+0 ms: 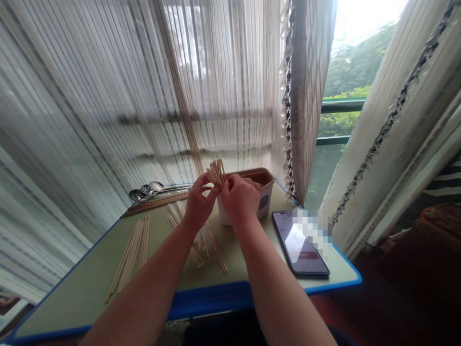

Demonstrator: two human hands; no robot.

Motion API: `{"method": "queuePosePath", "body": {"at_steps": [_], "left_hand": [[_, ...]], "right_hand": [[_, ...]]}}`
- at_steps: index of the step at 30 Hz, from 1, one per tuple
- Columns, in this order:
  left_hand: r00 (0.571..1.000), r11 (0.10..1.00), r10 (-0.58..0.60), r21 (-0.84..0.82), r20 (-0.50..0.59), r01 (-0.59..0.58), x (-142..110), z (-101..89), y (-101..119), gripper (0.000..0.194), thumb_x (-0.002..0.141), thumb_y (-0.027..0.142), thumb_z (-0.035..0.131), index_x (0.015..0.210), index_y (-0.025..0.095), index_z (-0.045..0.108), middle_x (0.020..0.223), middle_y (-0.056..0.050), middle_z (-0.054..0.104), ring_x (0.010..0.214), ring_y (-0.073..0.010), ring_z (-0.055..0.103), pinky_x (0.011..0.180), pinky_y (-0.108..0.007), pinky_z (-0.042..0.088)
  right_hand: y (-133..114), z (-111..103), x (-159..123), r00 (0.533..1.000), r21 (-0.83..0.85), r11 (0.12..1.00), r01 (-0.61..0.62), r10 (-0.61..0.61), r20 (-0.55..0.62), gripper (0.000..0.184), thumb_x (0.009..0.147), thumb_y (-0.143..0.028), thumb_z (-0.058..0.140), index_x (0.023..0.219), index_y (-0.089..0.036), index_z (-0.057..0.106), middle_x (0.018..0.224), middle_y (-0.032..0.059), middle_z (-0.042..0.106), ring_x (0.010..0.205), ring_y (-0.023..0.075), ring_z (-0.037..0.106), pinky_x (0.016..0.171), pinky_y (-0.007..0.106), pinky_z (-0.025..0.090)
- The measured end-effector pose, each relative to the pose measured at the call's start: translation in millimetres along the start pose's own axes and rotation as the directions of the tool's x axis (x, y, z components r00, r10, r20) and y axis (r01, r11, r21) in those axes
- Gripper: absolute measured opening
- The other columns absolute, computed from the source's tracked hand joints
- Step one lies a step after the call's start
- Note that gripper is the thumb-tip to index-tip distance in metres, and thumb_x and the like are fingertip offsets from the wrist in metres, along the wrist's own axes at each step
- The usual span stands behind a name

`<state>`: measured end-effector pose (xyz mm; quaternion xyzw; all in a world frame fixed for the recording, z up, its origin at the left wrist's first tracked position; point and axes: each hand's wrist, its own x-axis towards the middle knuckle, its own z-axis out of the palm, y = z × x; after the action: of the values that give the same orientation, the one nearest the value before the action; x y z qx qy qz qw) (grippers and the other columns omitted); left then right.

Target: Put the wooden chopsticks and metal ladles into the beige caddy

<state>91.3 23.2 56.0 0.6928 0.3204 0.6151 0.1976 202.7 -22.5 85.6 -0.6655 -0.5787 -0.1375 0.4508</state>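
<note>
Both my hands meet above the table in front of a white container [264, 199] with a brown rim. My left hand [199, 204] and my right hand [239, 199] are closed together round a bundle of wooden chopsticks [216, 173], whose ends fan out above my fingers. Under my hands lies a loose pile of chopsticks [212, 247] on the table. A further group of chopsticks [131, 254] lies to the left.
The small green table [86, 283] has a blue edge and stands against sheer curtains [144, 86]. Metal slotted spoons [147, 190] and long brown sticks lie at the back left. A smartphone [298, 242] lies at the right. A window opens at the right.
</note>
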Motion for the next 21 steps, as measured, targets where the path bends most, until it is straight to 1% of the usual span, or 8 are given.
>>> {"method": "queuePosePath", "body": {"at_steps": [5, 8, 12, 16, 18, 21], "left_hand": [[1.0, 1.0, 0.006, 0.016, -0.013, -0.006, 0, -0.5, -1, 0.042, 0.077, 0.037, 0.061, 0.114, 0.019, 0.052, 0.107, -0.009, 0.063, 0.098, -0.0202, 0.06, 0.079, -0.033, 0.051], [1.0, 0.999, 0.01, 0.043, -0.028, -0.009, -1, -1.9, 0, 0.045, 0.076, 0.038, 0.062, 0.115, 0.019, 0.051, 0.108, -0.009, 0.062, 0.097, -0.0201, 0.06, 0.078, -0.033, 0.051], [1.0, 0.997, 0.001, 0.083, -0.029, 0.002, -3, -3.6, 2, 0.044, 0.076, 0.038, 0.061, 0.115, 0.018, 0.052, 0.109, -0.009, 0.061, 0.096, -0.019, 0.061, 0.077, -0.031, 0.051], [0.999, 0.994, -0.007, 0.105, -0.052, 0.013, -4, -4.6, 5, 0.043, 0.076, 0.037, 0.062, 0.113, 0.018, 0.053, 0.11, -0.01, 0.061, 0.094, -0.0185, 0.061, 0.075, -0.031, 0.052], [0.997, 0.995, -0.011, 0.097, -0.074, 0.018, -4, -7.5, 9, 0.042, 0.077, 0.037, 0.06, 0.113, 0.018, 0.053, 0.113, -0.01, 0.06, 0.096, -0.0186, 0.06, 0.075, -0.031, 0.052], [0.989, 0.995, -0.006, 0.099, -0.148, 0.02, -4, -20.8, 19, 0.039, 0.08, 0.036, 0.056, 0.114, 0.018, 0.052, 0.116, -0.01, 0.058, 0.099, -0.0182, 0.059, 0.077, -0.03, 0.051]], "right_hand": [[0, 0, -1, 0.999, 0.009, 1.0, 0.009, -0.009, 0.04, 0.022, 0.082, -0.028, 0.045, 0.081, -0.019, 0.065, 0.075, 0.0064, 0.065, 0.082, 0.0201, 0.055, 0.08, 0.034, 0.028], [0, 0, -1, 0.999, 0.044, 0.999, 0.004, -0.006, 0.051, 0.023, 0.082, -0.027, 0.044, 0.084, -0.019, 0.065, 0.076, 0.006, 0.066, 0.082, 0.0201, 0.054, 0.081, 0.034, 0.028], [1, 1, 0, 1.0, 0.09, 0.996, -0.006, 0.004, 0.023, 0.021, 0.081, -0.026, 0.045, 0.085, -0.018, 0.064, 0.076, 0.006, 0.066, 0.081, 0.0201, 0.055, 0.08, 0.034, 0.029], [2, 2, 0, 1.0, 0.097, 0.995, 0.005, -0.006, 0.009, 0.02, 0.081, -0.027, 0.046, 0.083, -0.018, 0.064, 0.073, 0.0057, 0.065, 0.08, 0.0205, 0.055, 0.08, 0.035, 0.03], [1, 1, -2, 1.0, 0.116, 0.993, 0.012, -0.009, -0.03, 0.021, 0.081, -0.026, 0.044, 0.085, -0.019, 0.063, 0.074, 0.0058, 0.065, 0.083, 0.0211, 0.055, 0.081, 0.036, 0.03], [-3, -3, -7, 0.981, 0.194, 0.978, 0.072, -0.034, -0.191, 0.026, 0.083, -0.026, 0.043, 0.1, -0.018, 0.06, 0.088, 0.0077, 0.065, 0.096, 0.0225, 0.052, 0.088, 0.038, 0.03]]}}
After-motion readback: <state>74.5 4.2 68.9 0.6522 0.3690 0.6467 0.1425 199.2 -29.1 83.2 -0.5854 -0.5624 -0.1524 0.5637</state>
